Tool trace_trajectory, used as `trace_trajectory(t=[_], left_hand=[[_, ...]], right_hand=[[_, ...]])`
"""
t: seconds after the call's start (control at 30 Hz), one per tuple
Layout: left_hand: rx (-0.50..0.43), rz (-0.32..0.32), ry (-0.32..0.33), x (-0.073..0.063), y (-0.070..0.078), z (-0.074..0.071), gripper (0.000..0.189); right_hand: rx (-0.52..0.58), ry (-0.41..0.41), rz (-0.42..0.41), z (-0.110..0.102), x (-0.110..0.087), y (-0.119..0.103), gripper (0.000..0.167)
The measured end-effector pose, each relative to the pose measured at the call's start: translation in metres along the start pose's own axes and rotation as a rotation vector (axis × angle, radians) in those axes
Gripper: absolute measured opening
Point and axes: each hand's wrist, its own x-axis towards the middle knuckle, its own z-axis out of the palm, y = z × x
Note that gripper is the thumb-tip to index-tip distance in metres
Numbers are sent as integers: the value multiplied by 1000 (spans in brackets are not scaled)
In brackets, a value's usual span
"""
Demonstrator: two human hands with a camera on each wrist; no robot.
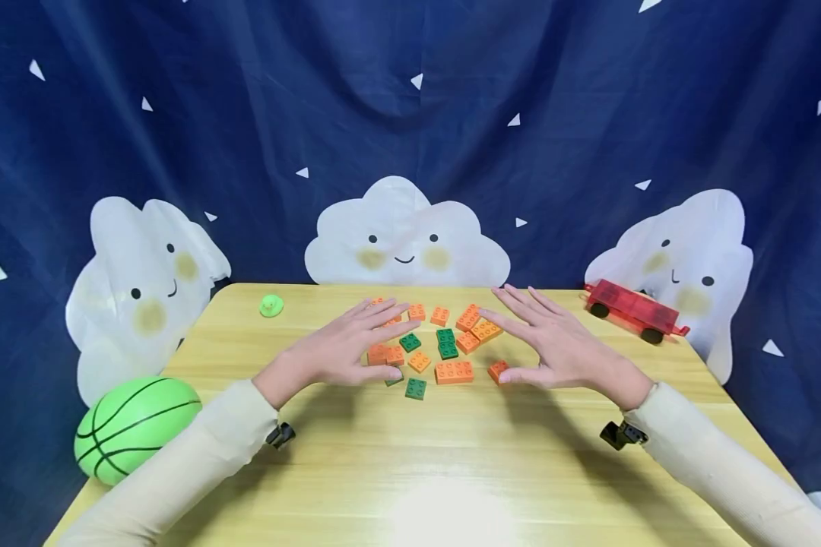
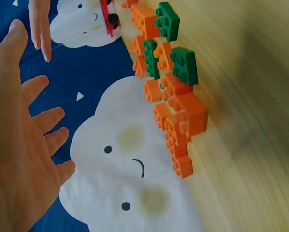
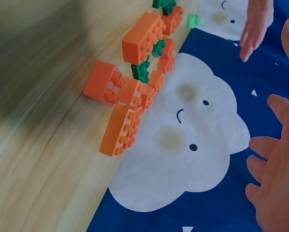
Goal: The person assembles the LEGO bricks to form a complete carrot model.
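Observation:
Orange and green toy building bricks lie scattered mid-table, among them a long orange brick (image 1: 454,372) and a green brick (image 1: 416,389). My left hand (image 1: 345,346) hovers over the left side of the bricks, fingers spread, palm down, and hides some of them. Over their right side hangs my right hand (image 1: 557,342), also spread, its thumb close to an orange brick (image 1: 498,371). Both wrist views show a gap between palm and bricks; in the left one a green brick (image 2: 184,66) stands nearest the camera side. Neither hand holds anything.
A green ball (image 1: 137,429) with black lines sits at the table's left edge. Behind it is a small green duck (image 1: 271,305). A red toy wagon (image 1: 632,308) with black wheels stands at the back right. A dark blue cloud-patterned curtain (image 1: 410,114) hangs behind the table.

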Motion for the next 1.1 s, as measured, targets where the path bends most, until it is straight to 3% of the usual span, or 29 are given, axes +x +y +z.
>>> trace_trajectory(t=[0.23, 0.4, 0.57, 0.7, 0.9, 1.1], left_hand=[[-2, -35, -5, 14, 0, 21, 66], [-18, -138, 24, 34, 4, 43, 48], [10, -239, 21, 43, 11, 67, 40], [97, -274, -3, 45, 14, 83, 36], [119, -298, 15, 52, 16, 92, 27], [111, -300, 3, 62, 18, 93, 16]], right_hand=[[8, -26, 50, 3, 4, 5, 86], [17, -78, 161, 9, 16, 16, 59], [21, -83, 179, 29, 26, 35, 37], [49, -151, 243, 48, 32, 46, 38], [116, -263, 321, 72, 37, 53, 44], [142, -263, 307, 85, 36, 55, 45]])
